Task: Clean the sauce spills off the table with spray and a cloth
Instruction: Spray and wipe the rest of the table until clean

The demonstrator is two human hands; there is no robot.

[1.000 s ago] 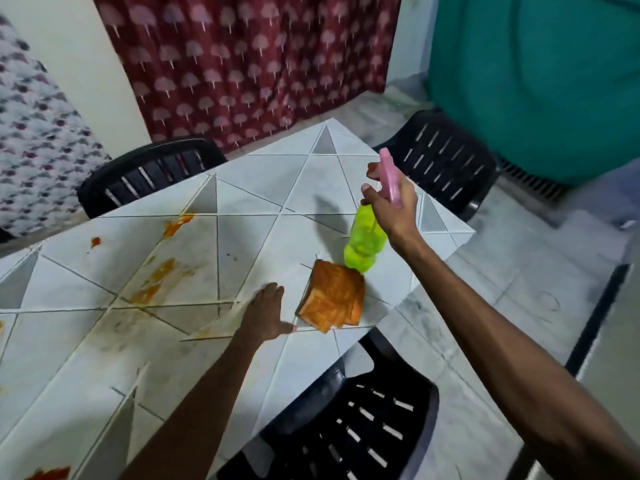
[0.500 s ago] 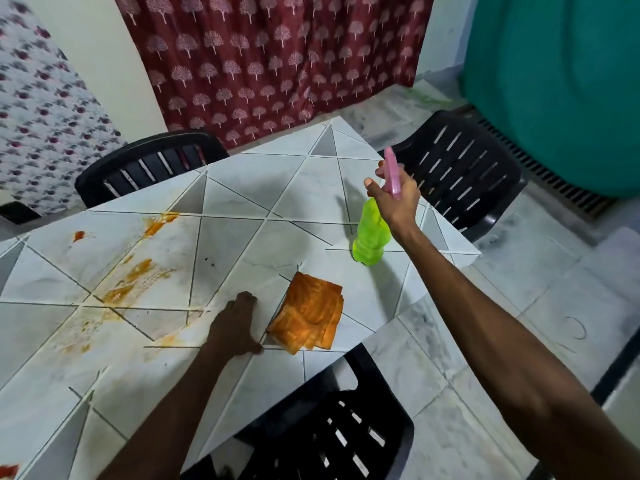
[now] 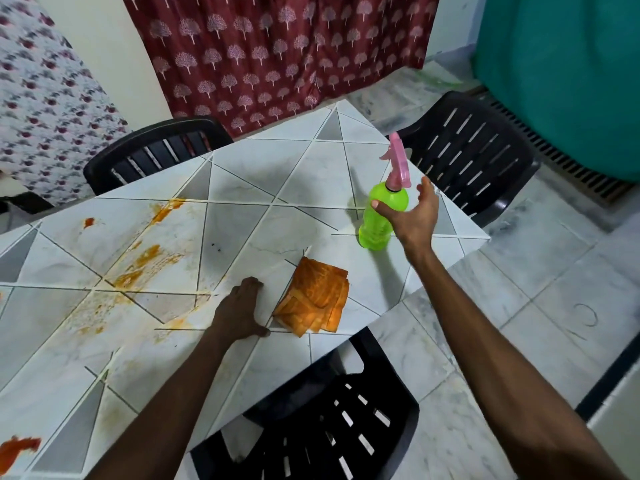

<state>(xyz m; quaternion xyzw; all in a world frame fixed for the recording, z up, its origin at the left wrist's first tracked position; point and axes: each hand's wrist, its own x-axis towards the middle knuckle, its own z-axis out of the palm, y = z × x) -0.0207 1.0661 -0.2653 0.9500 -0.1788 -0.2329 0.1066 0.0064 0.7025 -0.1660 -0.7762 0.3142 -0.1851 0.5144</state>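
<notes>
Head view, right grip [image 3: 414,216]: fingers spread, thumb across spray bottle [image 3: 374,233]
Left grip [image 3: 242,310]: flat on bench [image 3: 277,174], holding nothing
Spray bottle: upright, bench's right end
Cloth [image 3: 315,299]: folded, just right of left grip
Sauce spills [image 3: 145,261]: smeared at left

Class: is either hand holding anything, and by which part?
Nothing is held. The right hand is open beside the spray bottle; the left hand rests on the table.

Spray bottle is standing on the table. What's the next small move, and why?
Probably slide the left hand across onto the folded orange cloth and grip it. That hand rests on the table just beside the cloth, the spray bottle stands upright with the right hand open beside it, and sauce smears lie unwiped to the left.
</notes>
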